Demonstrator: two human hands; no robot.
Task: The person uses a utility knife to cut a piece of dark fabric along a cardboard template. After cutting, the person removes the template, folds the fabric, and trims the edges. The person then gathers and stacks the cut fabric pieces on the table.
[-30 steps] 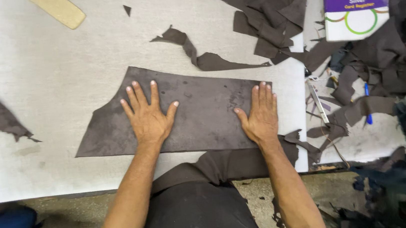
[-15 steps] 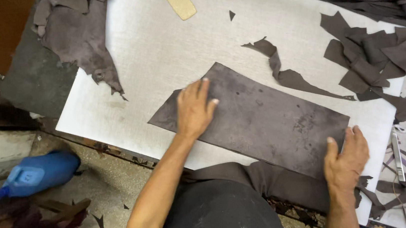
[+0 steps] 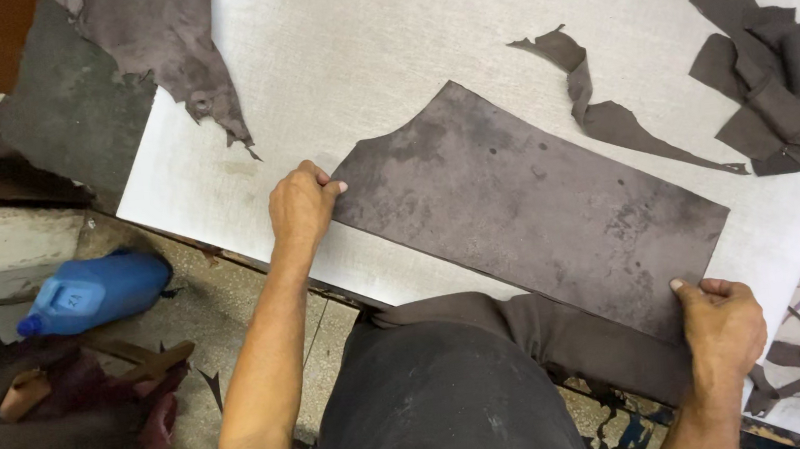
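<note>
While the leather piece [image 3: 527, 206] lies lengthwise along the bench's [image 3: 323, 54] near edge, I see my left hand [image 3: 302, 205] and right hand [image 3: 723, 324] pinching opposite ends.

A blue plastic jug [image 3: 95, 289] lies on the floor, dark leather scraps [image 3: 781, 76] heaped on the white table [image 3: 352, 51].

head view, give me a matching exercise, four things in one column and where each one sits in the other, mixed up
Things:
1. left hand
2. right hand
3. blue bottle
4. loose leather scraps

Places:
A. on the floor, left of the table
B. gripping the leather panel's left corner
C. heaped on the table's right side
D. gripping the panel's near right corner

Pairs: 1-B, 2-D, 3-A, 4-C
</note>
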